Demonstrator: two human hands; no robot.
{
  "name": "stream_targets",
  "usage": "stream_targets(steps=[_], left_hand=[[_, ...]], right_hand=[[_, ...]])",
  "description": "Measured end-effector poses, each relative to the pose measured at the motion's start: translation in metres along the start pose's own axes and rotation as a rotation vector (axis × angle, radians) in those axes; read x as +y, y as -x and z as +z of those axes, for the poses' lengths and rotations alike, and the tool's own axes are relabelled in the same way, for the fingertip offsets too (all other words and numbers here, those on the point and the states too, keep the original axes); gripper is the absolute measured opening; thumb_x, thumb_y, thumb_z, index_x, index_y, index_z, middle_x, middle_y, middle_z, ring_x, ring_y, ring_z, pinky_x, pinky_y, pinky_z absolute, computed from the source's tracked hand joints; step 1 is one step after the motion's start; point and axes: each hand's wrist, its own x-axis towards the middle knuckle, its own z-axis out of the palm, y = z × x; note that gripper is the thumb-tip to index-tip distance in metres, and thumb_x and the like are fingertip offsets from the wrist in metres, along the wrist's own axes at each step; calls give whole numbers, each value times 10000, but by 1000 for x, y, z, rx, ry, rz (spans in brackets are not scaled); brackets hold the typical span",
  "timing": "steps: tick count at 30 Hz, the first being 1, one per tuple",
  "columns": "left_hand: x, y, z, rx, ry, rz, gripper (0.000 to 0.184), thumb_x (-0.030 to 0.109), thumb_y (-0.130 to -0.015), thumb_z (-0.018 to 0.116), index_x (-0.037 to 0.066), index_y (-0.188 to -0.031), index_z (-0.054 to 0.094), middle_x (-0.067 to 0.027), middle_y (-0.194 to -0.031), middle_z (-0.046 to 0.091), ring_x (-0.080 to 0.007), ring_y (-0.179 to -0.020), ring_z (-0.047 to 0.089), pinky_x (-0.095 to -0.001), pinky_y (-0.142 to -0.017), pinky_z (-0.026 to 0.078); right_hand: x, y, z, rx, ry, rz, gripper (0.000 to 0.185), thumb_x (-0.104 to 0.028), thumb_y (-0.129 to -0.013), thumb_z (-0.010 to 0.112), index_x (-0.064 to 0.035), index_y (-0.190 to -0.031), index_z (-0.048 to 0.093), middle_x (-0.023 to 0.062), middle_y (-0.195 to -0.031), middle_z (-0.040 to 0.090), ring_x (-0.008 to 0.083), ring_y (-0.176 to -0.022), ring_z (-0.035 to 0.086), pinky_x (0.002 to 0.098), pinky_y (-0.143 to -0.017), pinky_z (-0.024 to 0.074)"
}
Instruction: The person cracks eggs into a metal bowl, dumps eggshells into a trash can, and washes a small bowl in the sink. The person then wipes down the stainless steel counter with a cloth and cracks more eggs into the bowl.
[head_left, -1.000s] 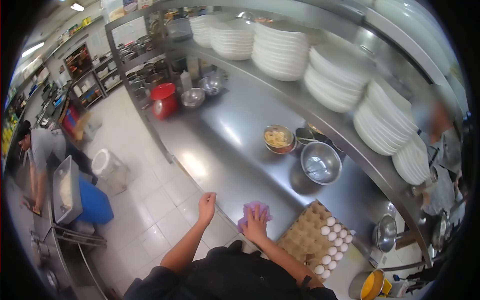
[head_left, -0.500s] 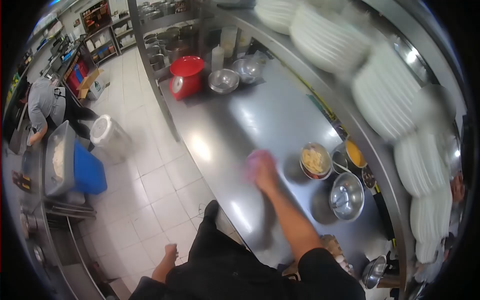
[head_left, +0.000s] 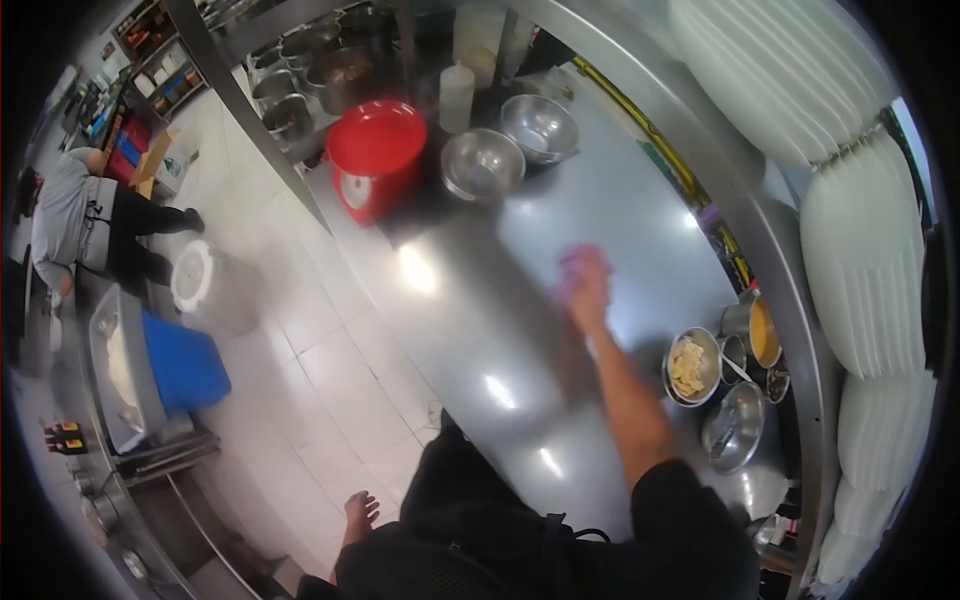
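My right hand (head_left: 592, 292) is closed around a pink cloth (head_left: 578, 262) and presses it on the steel table (head_left: 470, 290). Motion blurs both hand and cloth a little. Ahead of them are a red kitchen scale (head_left: 376, 150) and two metal bowls, the nearer bowl (head_left: 482, 166) and the farther bowl (head_left: 541, 128). My left hand (head_left: 361, 508) hangs beside my body over the tiled floor, holding nothing, its fingers slightly apart.
Along the table's right side stand a bowl of pale yellow pieces (head_left: 689, 367), a metal bowl with a utensil (head_left: 733, 428) and a pot of orange liquid (head_left: 764, 332). Stacked white plates (head_left: 862, 250) fill the overhead shelf. At left, a co-worker (head_left: 75, 215) bends near a blue bin (head_left: 185, 362).
My right hand has slid the pink cloth farther forward along the table, toward the scale and bowls. The camera has moved forward too. My left hand's fingers have spread a little.
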Motion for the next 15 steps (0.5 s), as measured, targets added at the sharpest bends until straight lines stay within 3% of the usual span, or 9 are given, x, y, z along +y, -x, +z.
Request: stream_targets(steps=[1, 3, 5, 7, 8, 9, 10, 12, 15], left_hand=[[15, 5, 2, -4, -13, 43, 348, 273, -939, 604, 91, -1235, 576, -107, -1098, 656, -249, -914, 657, -405, -700, 513], [29, 2, -1, -42, -19, 132, 352, 275, -942, 604, 68, -1227, 585, -121, -1077, 668, -258, -872, 663, -415, -662, 508], [41, 7, 5, -47, -24, 156, 341, 265, -955, 598, 63, -1230, 593, -106, -1055, 673, -236, -853, 666, -395, -661, 520], [45, 9, 10, -16, -37, 153, 313, 246, -956, 598, 66, -1212, 608, -95, -1002, 677, -233, -811, 667, -392, -631, 525], [33, -4, 12, -19, -37, 165, 313, 246, -956, 598, 66, -1212, 608, -95, -1002, 677, -233, -811, 667, -392, -631, 525], [22, -23, 13, -90, -73, 155, 307, 243, -953, 599, 71, -1207, 614, -91, -995, 678, -232, -810, 668, -394, -630, 526], [25, -33, 11, -143, -86, 161, 301, 239, -950, 599, 76, -1203, 619, -87, -988, 678, -231, -810, 669, -396, -629, 526], [36, -25, 24, -134, -229, 139, 305, 246, -934, 620, 75, -1186, 636, -86, -1000, 684, -230, -810, 672, -400, -634, 529], [44, -31, 35, -200, -300, 264, 318, 261, -917, 644, 50, -1155, 664, -92, -992, 693, -228, -801, 676, -395, -630, 536]], right_hand=[[63, 7, 12, 71, 204, 178, 401, -72, -809, 604, -46, -1209, 595, 167, -1165, 605, 405, -1086, 554, 494, -983, 432], [110, -26, 43, 312, 640, 357, 446, -78, -780, 591, -49, -1225, 584, 194, -1206, 579, 411, -1108, 545, 518, -1013, 394], [112, -56, 75, 14, 418, 502, 510, -110, -778, 601, -62, -1284, 557, 220, -1272, 542, 428, -1176, 516, 544, -1050, 358], [18, -70, 102, -145, 187, 434, 561, -106, -796, 594, -74, -1352, 526, 236, -1363, 498, 433, -1249, 476, 572, -1079, 326], [-56, -63, 98, -274, 276, 334, 577, -83, -814, 575, -91, -1387, 511, 215, -1449, 450, 443, -1348, 407, 598, -1138, 268], [-84, -40, 128, -177, 296, 189, 558, -62, -809, 576, -96, -1364, 532, 196, -1471, 438, 449, -1414, 330, 598, -1189, 196], [-132, -23, 133, -184, 181, 195, 573, -63, -823, 576, -90, -1391, 510, 189, -1501, 412, 458, -1452, 266, 592, -1214, 154], [-197, 10, 137, -292, 72, 109, 490, -127, -903, 561, -119, -1391, 529, 179, -1499, 441, 424, -1421, 340, 574, -1191, 209], [-223, 41, 108, -324, -31, 101, 576, -105, -859, 597, -101, -1427, 498, 174, -1497, 436, 416, -1436, 328, 560, -1193, 222]])
